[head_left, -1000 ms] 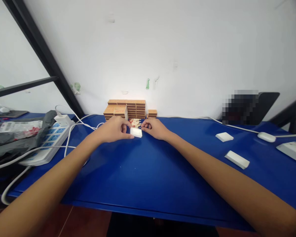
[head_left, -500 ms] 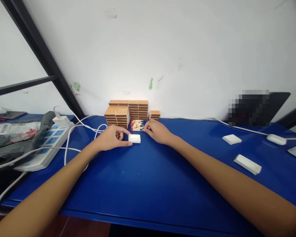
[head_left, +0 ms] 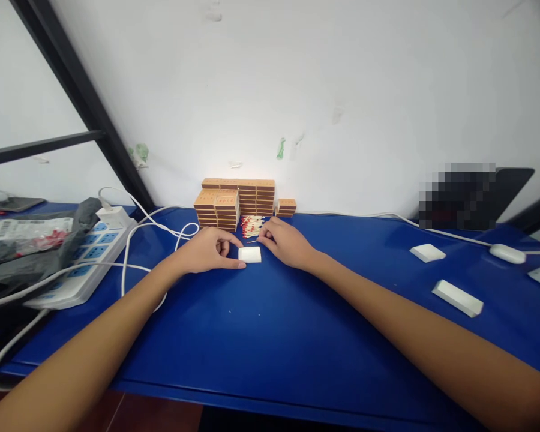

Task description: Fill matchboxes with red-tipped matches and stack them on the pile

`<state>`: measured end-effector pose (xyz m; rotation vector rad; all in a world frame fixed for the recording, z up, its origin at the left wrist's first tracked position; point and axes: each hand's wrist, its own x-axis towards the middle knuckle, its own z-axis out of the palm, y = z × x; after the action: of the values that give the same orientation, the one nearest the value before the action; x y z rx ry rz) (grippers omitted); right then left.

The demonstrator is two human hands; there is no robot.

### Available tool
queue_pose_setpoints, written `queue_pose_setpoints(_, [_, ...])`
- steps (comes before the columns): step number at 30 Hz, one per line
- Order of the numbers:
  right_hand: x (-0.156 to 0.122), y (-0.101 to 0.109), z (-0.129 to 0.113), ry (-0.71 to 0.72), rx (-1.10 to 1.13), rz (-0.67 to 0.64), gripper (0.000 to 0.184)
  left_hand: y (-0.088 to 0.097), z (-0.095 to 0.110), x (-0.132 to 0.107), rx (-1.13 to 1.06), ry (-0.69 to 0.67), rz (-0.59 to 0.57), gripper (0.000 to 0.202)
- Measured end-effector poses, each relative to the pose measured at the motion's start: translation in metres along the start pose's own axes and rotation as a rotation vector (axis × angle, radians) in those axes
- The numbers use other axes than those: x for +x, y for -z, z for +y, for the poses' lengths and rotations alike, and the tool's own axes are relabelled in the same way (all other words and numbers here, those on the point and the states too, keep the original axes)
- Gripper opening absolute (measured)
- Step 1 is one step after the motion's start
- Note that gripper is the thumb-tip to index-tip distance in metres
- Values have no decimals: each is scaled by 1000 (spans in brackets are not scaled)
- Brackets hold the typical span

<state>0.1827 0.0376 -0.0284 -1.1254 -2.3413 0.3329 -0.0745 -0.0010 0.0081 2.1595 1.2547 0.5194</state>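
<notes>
My left hand point(head_left: 211, 247) is closed on a small white matchbox tray point(head_left: 251, 255), thumb at its near left corner and index finger at its far left corner. The tray lies on the blue table. Just beyond it, my right hand point(head_left: 284, 241) pinches a match point(head_left: 252, 241), whose thin end pokes out to the left of the fingertips. Behind that match is a pile of loose matches point(head_left: 252, 225) with red heads and pale sticks, partly covered by my right fingers. Stacked orange matchboxes point(head_left: 216, 207) stand close behind my left hand.
A smaller stack of matchboxes point(head_left: 285, 207) stands right of the main one, by the wall. To the left are a power strip point(head_left: 90, 258), loose white cables and a grey plastic bag point(head_left: 72, 234). Two white blocks point(head_left: 458, 298) point(head_left: 427, 252) lie on the right, before a dark tablet point(head_left: 513, 195).
My right hand has drawn slightly toward me from the pile, and a match now shows apart from the others at its fingertips. My left hand keeps hold of the tray. The view has shifted a little.
</notes>
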Motion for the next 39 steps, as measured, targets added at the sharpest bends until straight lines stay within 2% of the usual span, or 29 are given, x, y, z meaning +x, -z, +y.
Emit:
queue_pose_setpoints(6, [3,-3,4,49,0,-6,10,4,2,0,24,4,-4,49])
queue_pose_setpoints(10, [1,-2,4,17,-21,-6,9,5,2,0,22,-7,0,46])
queue_pose_setpoints(17, [-14,9,3,-33,-34,-17,8,1,1,0,-3,-39,29,46])
queue_pose_setpoints(23, [-25,16,7,-5,-52,-5,7,-1,1,-1,-5,-35,23,44])
queue_pose_setpoints(28, [-25,16,6,22,-50,-36,8,0,2,-1,11,-31,22,45])
queue_pose_setpoints(35, [-23,19,4,-20,-95,-98,10,-1,3,-2,14,-28,17,44])
queue_pose_setpoints(39, [-23,26,2,-12,-75,-58,11,-4,3,-2,26,-55,45,43])
